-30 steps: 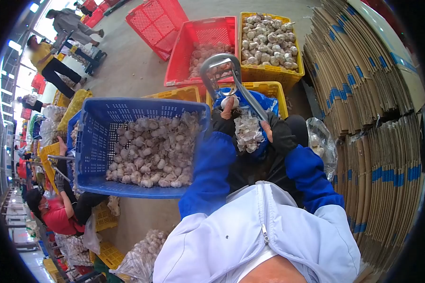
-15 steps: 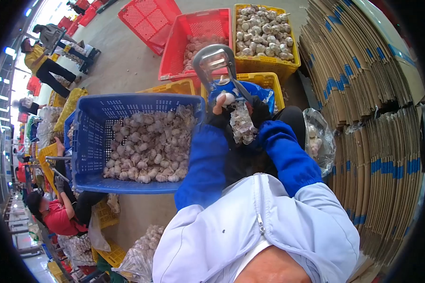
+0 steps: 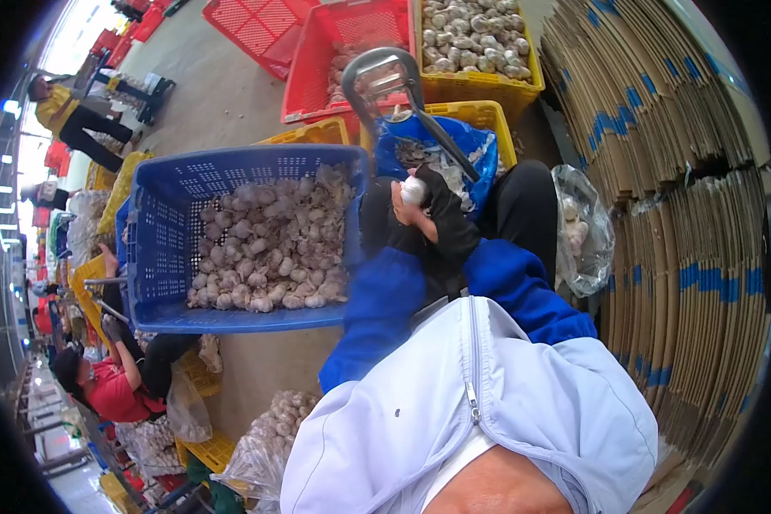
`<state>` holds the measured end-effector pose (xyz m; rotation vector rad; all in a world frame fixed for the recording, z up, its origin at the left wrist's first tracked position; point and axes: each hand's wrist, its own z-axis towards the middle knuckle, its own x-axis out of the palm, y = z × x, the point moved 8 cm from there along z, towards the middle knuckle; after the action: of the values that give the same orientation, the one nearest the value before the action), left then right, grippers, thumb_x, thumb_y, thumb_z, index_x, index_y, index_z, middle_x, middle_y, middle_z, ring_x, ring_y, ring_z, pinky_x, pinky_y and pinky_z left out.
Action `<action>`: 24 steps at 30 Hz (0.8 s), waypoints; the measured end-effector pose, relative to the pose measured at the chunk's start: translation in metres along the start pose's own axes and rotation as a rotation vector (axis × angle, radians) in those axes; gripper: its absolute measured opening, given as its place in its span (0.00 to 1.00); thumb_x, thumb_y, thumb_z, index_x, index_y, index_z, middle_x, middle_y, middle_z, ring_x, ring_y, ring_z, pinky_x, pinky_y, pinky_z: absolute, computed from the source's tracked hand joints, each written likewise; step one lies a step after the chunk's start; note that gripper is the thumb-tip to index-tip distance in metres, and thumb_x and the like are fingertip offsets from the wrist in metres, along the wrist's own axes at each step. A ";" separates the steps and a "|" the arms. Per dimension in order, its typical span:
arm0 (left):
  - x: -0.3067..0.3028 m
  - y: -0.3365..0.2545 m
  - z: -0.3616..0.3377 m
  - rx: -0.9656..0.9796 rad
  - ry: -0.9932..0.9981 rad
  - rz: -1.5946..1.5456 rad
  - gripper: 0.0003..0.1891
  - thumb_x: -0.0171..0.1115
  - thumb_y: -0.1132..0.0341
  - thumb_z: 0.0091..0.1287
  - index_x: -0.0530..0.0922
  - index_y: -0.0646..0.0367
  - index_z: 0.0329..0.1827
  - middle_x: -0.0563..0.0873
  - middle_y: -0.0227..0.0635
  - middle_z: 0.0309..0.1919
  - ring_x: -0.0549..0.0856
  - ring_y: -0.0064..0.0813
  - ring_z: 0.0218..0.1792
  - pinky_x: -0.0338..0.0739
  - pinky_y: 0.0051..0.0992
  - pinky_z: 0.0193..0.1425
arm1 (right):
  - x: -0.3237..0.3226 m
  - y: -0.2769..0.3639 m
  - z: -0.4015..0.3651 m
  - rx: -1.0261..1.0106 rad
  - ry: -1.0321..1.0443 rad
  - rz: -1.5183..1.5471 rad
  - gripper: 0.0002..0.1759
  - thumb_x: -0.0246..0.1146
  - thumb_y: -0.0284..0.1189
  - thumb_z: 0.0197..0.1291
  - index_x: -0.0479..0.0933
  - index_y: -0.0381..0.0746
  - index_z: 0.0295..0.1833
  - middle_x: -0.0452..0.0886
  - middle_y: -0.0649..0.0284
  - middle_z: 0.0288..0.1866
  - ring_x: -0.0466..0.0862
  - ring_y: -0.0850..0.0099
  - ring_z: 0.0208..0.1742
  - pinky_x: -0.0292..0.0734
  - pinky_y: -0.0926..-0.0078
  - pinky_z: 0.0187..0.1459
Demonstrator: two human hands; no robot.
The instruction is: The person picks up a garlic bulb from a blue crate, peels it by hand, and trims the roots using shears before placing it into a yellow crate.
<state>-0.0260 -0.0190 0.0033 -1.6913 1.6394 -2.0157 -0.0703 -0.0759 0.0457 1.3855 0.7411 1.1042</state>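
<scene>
A white garlic bulb (image 3: 413,190) sits between my two hands, just above my lap. My left hand (image 3: 409,212), its bare fingers coming out of a dark glove, is closed around the bulb from the left. Against the bulb's other side is my right hand (image 3: 446,208), in a black glove, closed over it with most fingers hidden. Beyond them stands a grey metal cutter (image 3: 433,128) with a curved frame and a long handle. Beneath it, a blue plastic bag (image 3: 486,163) lines a yellow crate (image 3: 507,137) and holds loose skins and scraps.
On my left is a blue crate (image 3: 158,257) of garlic bulbs. Ahead are a red crate (image 3: 295,94) and a yellow crate of bulbs (image 3: 480,90). Stacked flattened cardboard (image 3: 651,111) and a clear bag (image 3: 587,231) line my right. Other people work at the far left.
Both hands have drawn back towards me, away from the cutter, and come together around the bulb. The loose papery skins that hung between my hands are gone from there. The view has shifted slightly.
</scene>
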 end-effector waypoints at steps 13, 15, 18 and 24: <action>-0.164 -0.099 -0.088 0.221 -0.602 2.006 0.20 0.62 0.50 0.48 0.79 0.54 0.38 0.81 0.44 0.35 0.80 0.43 0.40 0.72 0.36 0.46 | -0.274 0.039 -0.056 -0.085 -0.383 -0.977 0.20 0.59 0.32 0.55 0.69 0.37 0.52 0.76 0.54 0.44 0.76 0.65 0.44 0.69 0.72 0.46; -0.216 -0.105 -0.089 -0.126 -0.510 1.881 0.19 0.59 0.49 0.51 0.79 0.54 0.39 0.81 0.44 0.37 0.80 0.43 0.40 0.72 0.38 0.45 | -0.292 0.014 -0.079 0.044 -0.220 -1.196 0.21 0.59 0.33 0.54 0.70 0.36 0.53 0.76 0.52 0.46 0.76 0.63 0.48 0.69 0.70 0.49; -0.283 -0.152 -0.086 -0.327 -0.722 2.005 0.18 0.59 0.51 0.52 0.79 0.55 0.37 0.81 0.46 0.36 0.80 0.45 0.40 0.73 0.39 0.45 | -0.346 -0.032 -0.100 0.245 -0.213 -1.463 0.23 0.59 0.33 0.54 0.69 0.37 0.55 0.74 0.51 0.51 0.74 0.61 0.52 0.68 0.70 0.51; -0.346 -0.232 -0.108 -0.411 -1.194 2.063 0.15 0.59 0.57 0.54 0.79 0.59 0.38 0.82 0.43 0.35 0.81 0.37 0.38 0.74 0.33 0.44 | -0.418 -0.099 -0.090 0.031 -0.680 -0.306 0.14 0.59 0.28 0.56 0.73 0.32 0.46 0.77 0.59 0.41 0.75 0.73 0.42 0.71 0.77 0.43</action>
<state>0.1622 0.3637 -0.0527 -0.1675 1.6049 0.2747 -0.2854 -0.4098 -0.1413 1.4883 0.4443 0.3384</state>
